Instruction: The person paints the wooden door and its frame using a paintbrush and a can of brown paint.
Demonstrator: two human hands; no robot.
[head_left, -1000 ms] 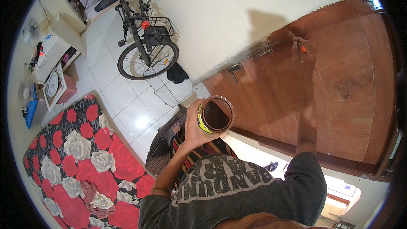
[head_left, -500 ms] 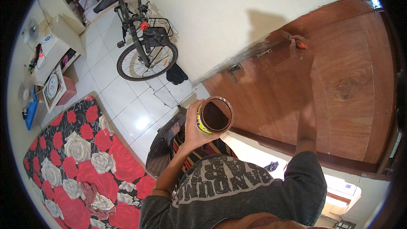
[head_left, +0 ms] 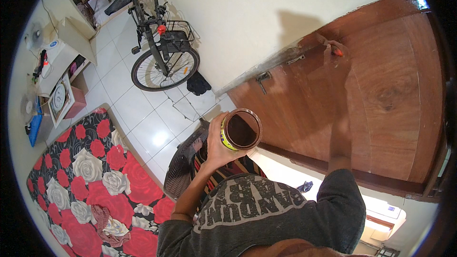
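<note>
My left hand (head_left: 218, 143) is wrapped round an open paint can (head_left: 223, 135) with a yellow-green label, held in front of my belly. Dark brown coats the can's inside and rim. Stretched far out to the right, my right hand (head_left: 329, 47) is closed on a paintbrush (head_left: 337, 51), of which mainly the orange handle shows. It is up against the top edge of the brown wooden door (head_left: 381, 95), near the wall. The bristles are too small to make out, and my right arm blends with the door's colour.
A bicycle (head_left: 164, 57) stands on white tiles (head_left: 138, 109) by the wall. A flowered mattress (head_left: 102, 181) lies at the left, with a crumpled cloth (head_left: 112, 228) on it. A dark woven chair (head_left: 185, 162) is beside my legs. The door carries a metal handle (head_left: 263, 82).
My right hand and forearm have shifted slightly to the left along the door, with the paintbrush. My left hand and the can have stayed in place.
</note>
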